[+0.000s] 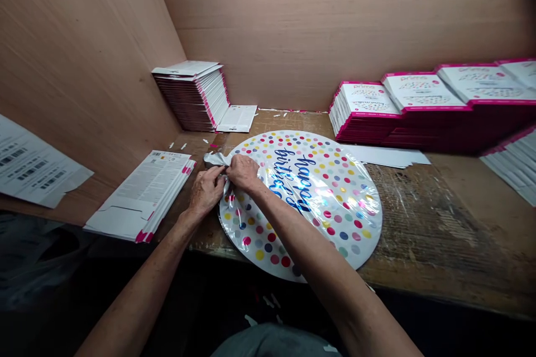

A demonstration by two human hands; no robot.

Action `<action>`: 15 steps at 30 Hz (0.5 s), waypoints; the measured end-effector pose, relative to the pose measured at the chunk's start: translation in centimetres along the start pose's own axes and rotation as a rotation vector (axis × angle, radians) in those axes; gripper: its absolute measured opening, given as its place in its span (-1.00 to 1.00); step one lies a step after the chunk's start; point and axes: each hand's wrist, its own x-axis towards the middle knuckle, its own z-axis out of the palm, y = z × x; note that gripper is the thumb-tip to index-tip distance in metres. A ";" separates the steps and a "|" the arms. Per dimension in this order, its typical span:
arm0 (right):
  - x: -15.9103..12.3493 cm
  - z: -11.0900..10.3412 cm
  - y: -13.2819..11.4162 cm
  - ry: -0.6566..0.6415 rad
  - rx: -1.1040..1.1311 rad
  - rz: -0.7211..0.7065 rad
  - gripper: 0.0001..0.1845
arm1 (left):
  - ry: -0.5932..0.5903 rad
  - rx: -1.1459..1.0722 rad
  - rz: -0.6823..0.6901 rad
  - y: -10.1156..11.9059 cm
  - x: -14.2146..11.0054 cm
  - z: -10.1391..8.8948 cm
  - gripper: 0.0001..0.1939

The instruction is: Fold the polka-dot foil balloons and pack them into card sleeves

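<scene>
light: soft, dim | glare: foil balloon (322,192) (white streaks) | edges: dark, bowed

Pale plywood walls (335,22), scarred wooden workbench top (435,234)

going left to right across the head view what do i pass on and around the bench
barcode-printed sheets → stack of flat white cartons with pink edges → polka-dot "happy birthday" foil balloon → pink-edged stacks of printed packs
</scene>
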 end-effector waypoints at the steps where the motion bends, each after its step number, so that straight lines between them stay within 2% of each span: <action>1: 0.1 0.0 0.0 0.000 0.020 0.001 -0.68 | 0.007 -0.003 -0.007 0.0 0.0 0.0 -0.55; 3: 0.4 -0.1 0.3 0.001 0.085 0.010 -0.72 | -0.004 0.022 0.000 0.0 0.2 -0.1 -0.53; 10: 1.3 0.4 0.7 -0.013 0.281 0.047 -0.84 | -0.183 0.317 -0.007 1.2 0.6 -1.2 -0.56; 12: 1.0 0.4 0.7 0.050 0.346 0.064 -0.88 | -0.219 0.351 -0.007 1.2 0.4 -1.2 -0.55; 15: -0.3 -0.3 2.3 0.191 0.465 0.095 -0.70 | -0.242 0.360 -0.002 0.7 0.4 -1.3 -0.54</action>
